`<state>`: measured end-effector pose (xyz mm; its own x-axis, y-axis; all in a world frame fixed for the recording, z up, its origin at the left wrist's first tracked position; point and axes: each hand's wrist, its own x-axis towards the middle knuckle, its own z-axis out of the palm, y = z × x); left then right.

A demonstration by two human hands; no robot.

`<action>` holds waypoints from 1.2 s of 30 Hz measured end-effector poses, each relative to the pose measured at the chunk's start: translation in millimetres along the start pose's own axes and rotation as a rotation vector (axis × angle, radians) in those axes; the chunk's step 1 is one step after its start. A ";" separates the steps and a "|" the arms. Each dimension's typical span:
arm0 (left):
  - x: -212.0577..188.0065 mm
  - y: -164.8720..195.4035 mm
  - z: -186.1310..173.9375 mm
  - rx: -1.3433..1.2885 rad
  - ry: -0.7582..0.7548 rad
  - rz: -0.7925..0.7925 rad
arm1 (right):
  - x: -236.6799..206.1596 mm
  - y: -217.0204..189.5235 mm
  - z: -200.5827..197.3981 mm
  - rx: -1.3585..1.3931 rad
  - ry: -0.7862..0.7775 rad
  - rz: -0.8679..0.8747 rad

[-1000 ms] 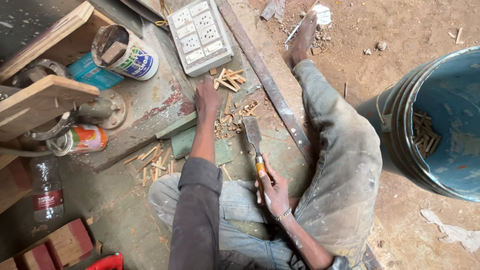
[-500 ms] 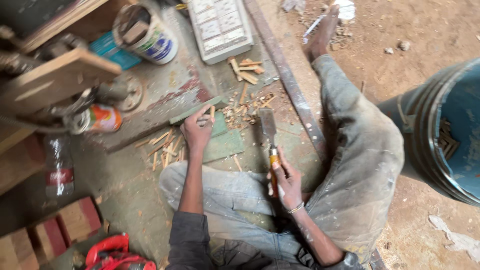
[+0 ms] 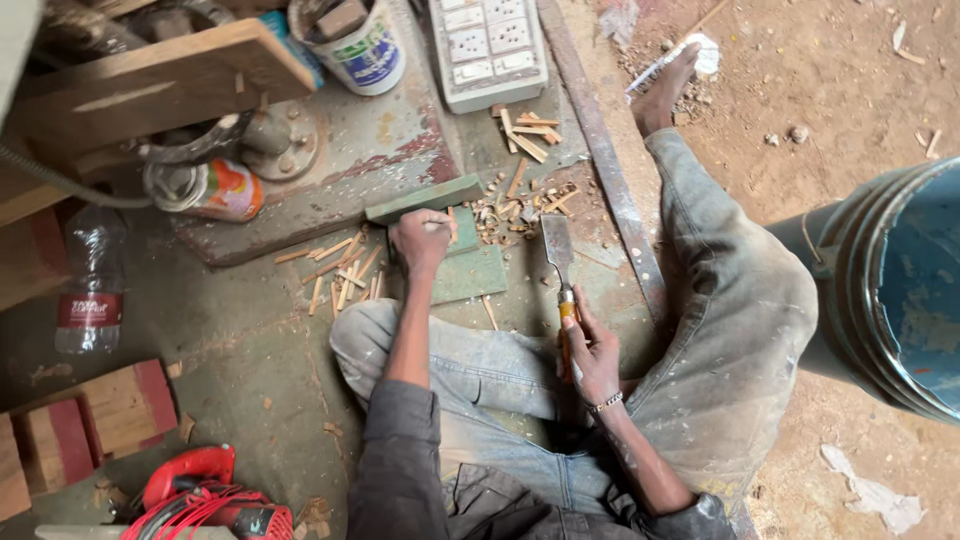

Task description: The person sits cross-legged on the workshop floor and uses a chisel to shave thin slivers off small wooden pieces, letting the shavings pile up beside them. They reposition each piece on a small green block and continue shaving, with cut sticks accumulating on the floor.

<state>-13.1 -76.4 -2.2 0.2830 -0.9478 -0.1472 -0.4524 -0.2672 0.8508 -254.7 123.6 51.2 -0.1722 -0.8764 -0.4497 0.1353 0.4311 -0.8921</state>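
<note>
My left hand (image 3: 421,240) is closed around a small piece of wood and rests on a green board (image 3: 470,272) that lies on the ground between my legs. My right hand (image 3: 592,352) grips the orange handle of a wide-bladed chisel (image 3: 558,250), whose blade points away from me and lies just right of the green board. Several small wood sticks and chips (image 3: 520,198) lie scattered beyond and left of the board.
A white power strip (image 3: 488,45) and a paint tin (image 3: 358,42) sit at the far side. A spray can (image 3: 205,190), plastic bottle (image 3: 91,285), wood blocks (image 3: 100,415) and a red power tool (image 3: 205,495) lie left. A blue barrel (image 3: 895,290) stands right. A metal bar (image 3: 605,170) runs past my leg.
My left hand has drawn back from the far pile of sticks to the green board and closed on a piece. The chisel hand has stayed about where it was.
</note>
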 end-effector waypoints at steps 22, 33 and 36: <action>-119.6 15.3 -45.1 0.203 -0.183 0.588 | -9.5 -26.5 86.9 -0.794 -0.133 -0.335; -92.0 6.2 -50.0 0.287 -0.369 0.637 | -8.6 -19.1 102.7 -0.773 -0.114 -0.368; -85.7 2.4 -49.4 0.267 -0.395 0.625 | -7.1 -17.2 106.6 -0.813 -0.107 -0.296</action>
<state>3.3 12.8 37.3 -0.3902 -0.9144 0.1077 -0.6305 0.3506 0.6925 -151.8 99.6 74.4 0.0075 -0.9745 -0.2242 -0.6460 0.1664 -0.7450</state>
